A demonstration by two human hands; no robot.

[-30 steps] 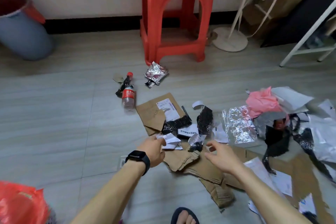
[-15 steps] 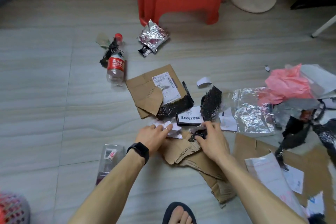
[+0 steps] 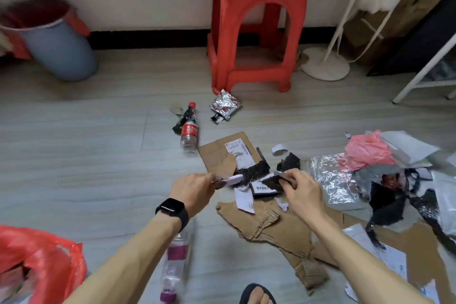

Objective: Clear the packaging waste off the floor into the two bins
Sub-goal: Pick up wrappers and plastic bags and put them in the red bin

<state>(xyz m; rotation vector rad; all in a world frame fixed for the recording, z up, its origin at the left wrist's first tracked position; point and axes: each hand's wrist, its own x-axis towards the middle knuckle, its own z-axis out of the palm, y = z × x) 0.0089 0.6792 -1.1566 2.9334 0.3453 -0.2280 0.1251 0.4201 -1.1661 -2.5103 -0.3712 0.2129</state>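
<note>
Looked barely started tbh: left hand [image 3: 192, 187] pinched a white paper scrap [image 3: 232, 179], right hand [image 3: 301, 190] pinched a black plastic scrap [image 3: 271, 181], while cardboard [image 3: 278, 229], foil [image 3: 333, 180] and a bottle [image 3: 189, 133] littered the floor [image 3: 74, 155].

A red plastic stool [image 3: 259, 27] stands upright on the grey plank floor [image 3: 74, 143], near the wall with black skirting [image 3: 148, 38]. To its right sits a round white stand base [image 3: 325, 64]. A white frame leg [image 3: 424, 69] stands at far right.
</note>
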